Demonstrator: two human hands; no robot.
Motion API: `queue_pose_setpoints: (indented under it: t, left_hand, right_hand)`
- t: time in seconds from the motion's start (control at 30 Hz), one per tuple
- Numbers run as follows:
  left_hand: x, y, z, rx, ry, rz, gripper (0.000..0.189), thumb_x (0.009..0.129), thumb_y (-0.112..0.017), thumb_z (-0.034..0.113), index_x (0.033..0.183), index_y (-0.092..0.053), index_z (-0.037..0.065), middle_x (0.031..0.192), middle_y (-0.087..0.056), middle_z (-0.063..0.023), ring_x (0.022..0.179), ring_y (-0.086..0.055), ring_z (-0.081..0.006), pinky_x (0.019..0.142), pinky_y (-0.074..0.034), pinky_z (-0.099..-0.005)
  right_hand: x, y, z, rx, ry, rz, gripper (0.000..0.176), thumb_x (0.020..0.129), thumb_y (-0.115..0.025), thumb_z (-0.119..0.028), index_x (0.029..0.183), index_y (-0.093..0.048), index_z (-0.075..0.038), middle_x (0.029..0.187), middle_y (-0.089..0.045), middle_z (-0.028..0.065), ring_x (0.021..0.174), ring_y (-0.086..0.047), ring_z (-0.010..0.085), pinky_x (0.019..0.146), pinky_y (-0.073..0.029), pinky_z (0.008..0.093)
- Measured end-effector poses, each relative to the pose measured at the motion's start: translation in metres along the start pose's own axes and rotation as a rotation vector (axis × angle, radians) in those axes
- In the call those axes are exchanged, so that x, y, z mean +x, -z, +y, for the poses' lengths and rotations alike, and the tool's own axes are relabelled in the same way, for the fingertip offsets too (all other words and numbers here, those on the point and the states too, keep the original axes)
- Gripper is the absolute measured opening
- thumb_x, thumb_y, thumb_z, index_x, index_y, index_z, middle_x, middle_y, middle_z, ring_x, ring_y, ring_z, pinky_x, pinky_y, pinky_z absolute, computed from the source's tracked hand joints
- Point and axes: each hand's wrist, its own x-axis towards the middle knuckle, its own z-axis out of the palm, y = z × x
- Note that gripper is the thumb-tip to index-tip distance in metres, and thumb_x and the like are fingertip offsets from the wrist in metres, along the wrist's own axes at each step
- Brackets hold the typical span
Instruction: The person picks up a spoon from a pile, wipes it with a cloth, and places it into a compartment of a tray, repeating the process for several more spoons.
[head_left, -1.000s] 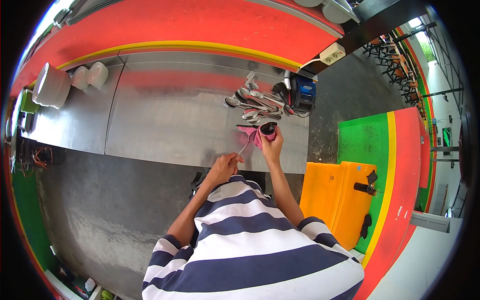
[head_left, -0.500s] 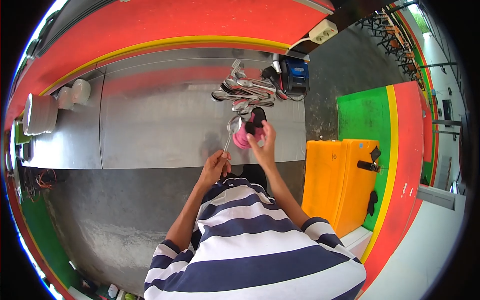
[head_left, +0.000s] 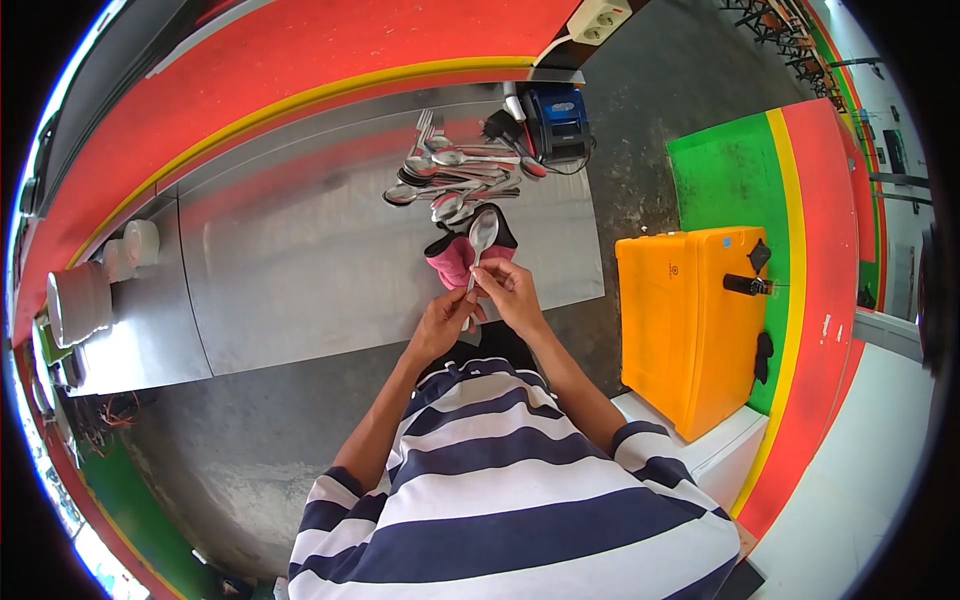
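Observation:
A metal spoon (head_left: 484, 232) stands with its bowl pointing away from me, over a pink and black cloth item (head_left: 452, 262) at the counter's front edge. The lower handle is pinched in my left hand (head_left: 442, 325), fingers curled. Higher up the handle, just below the bowl, my right hand (head_left: 512, 297) grips with thumb and fingertips. Both hands are close together, hiding part of the handle. Beyond the cloth lies a heap of cutlery (head_left: 470, 178), mostly spoons, with a few forks (head_left: 425, 124) at its far left side.
A blue and black device (head_left: 557, 122) with a cable stands at the counter's right end. Stacked white plates (head_left: 80, 303) and bowls (head_left: 140, 243) are at the far left of the steel counter (head_left: 300, 250). An orange box (head_left: 690, 320) stands to my right.
My right hand has come left from over the cloth and now grips the spoon's handle. The cloth lies spread wider behind the spoon. My view has turned somewhat.

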Motion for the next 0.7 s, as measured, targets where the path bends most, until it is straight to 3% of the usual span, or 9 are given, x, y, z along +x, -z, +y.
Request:
queue_pose_setpoints:
  t: [0.13,0.27,0.37,0.53,0.63,0.7]
  left_hand:
    - [0.021,0.001,0.011,0.169,-0.124,0.042,0.026,0.101,-0.054,0.024,0.110,-0.064,0.002,0.083,-0.067,-0.0041,0.071,-0.057,-0.0075,0.065,-0.046,-0.0237]
    - [0.037,-0.002,0.059,0.120,-0.066,0.117,0.023,0.094,-0.067,0.021,0.107,-0.064,0.002,0.080,-0.064,-0.0005,0.068,-0.057,-0.0058,0.061,-0.046,-0.0235]
    - [0.057,-0.005,0.081,0.109,-0.080,0.108,0.022,0.093,-0.068,0.018,0.105,-0.063,0.001,0.078,-0.064,0.0000,0.066,-0.057,-0.0055,0.058,-0.045,-0.0226]
    - [0.103,-0.013,0.138,0.194,-0.345,0.160,0.017,0.090,-0.070,0.014,0.097,-0.065,-0.001,0.075,-0.064,-0.0007,0.064,-0.056,-0.0051,0.058,-0.046,-0.0231]
    - [0.129,-0.015,0.194,0.225,-0.412,0.218,0.017,0.091,-0.070,0.016,0.095,-0.066,0.000,0.073,-0.063,0.0001,0.064,-0.054,-0.0047,0.058,-0.044,-0.0229]
    - [0.144,-0.014,0.237,0.383,-0.563,0.294,0.016,0.089,-0.070,0.016,0.092,-0.068,0.001,0.070,-0.064,-0.0006,0.063,-0.055,-0.0057,0.058,-0.045,-0.0240]
  right_hand:
    - [0.018,0.020,-0.017,-0.072,0.078,-0.021,0.018,0.094,-0.065,-0.014,0.102,-0.065,0.002,0.088,-0.067,0.0033,0.080,-0.062,0.0069,0.072,-0.053,0.0226]
    - [0.040,0.036,-0.048,-0.117,0.187,-0.058,0.017,0.094,-0.066,-0.014,0.102,-0.066,0.002,0.089,-0.067,0.0021,0.081,-0.061,0.0054,0.073,-0.051,0.0223]
    - [0.054,0.037,-0.083,-0.117,0.245,-0.102,0.017,0.094,-0.066,-0.013,0.100,-0.066,0.002,0.089,-0.066,0.0016,0.082,-0.060,0.0059,0.073,-0.049,0.0218]
    - [0.092,0.045,-0.153,-0.183,0.356,-0.151,0.019,0.094,-0.066,-0.015,0.100,-0.065,0.003,0.091,-0.067,0.0035,0.081,-0.063,0.0073,0.071,-0.051,0.0230]
    - [0.119,0.044,-0.206,-0.213,0.441,-0.170,0.020,0.094,-0.066,-0.017,0.100,-0.065,0.002,0.091,-0.068,0.0046,0.079,-0.065,0.0079,0.068,-0.051,0.0230]
    - [0.131,0.041,-0.250,-0.250,0.494,-0.210,0.020,0.094,-0.066,-0.018,0.100,-0.066,0.002,0.089,-0.069,0.0049,0.078,-0.065,0.0079,0.067,-0.051,0.0229]
